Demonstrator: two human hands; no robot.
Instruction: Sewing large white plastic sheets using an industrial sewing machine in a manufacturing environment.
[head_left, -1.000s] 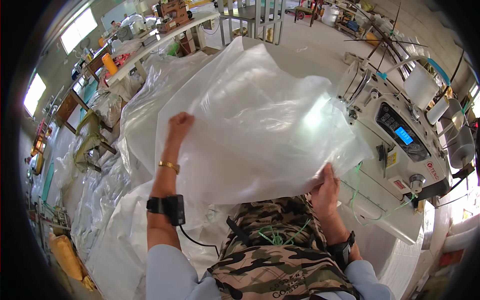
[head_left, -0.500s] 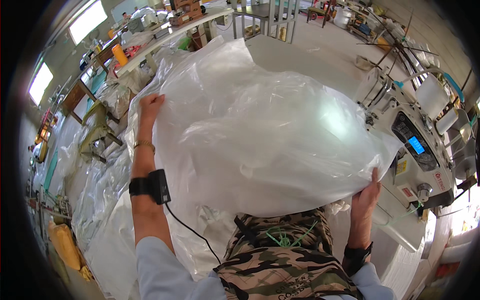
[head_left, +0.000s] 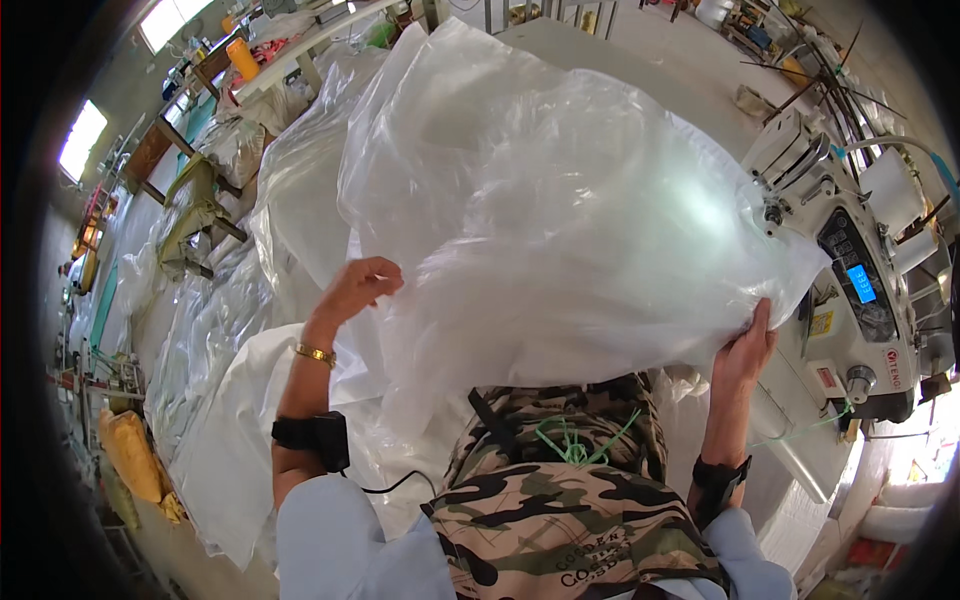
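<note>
A large translucent white plastic sheet (head_left: 560,210), billowed and creased, spreads in front of me over the worktable. My right hand (head_left: 745,350) is closed on its near right edge, beside the sewing machine (head_left: 850,290). At the sheet's left side, my left hand (head_left: 362,288) is raised with its fingers curled together. Blur and folds hide whether plastic is between those fingers. The right part of the sheet reaches up to the machine's head, and its far corner lifts toward the back.
More crumpled plastic sheeting (head_left: 220,350) heaps on my left. Past it stand a wooden stool with cloth (head_left: 190,220) and a bench with an orange container (head_left: 242,60). White thread cones (head_left: 890,190) stand behind the machine. A yellow sack (head_left: 130,455) lies at lower left.
My left hand has come inward and toward me from the sheet's far left edge. The sheet has billowed and shifted away. My right hand stays at its edge, slightly farther forward.
</note>
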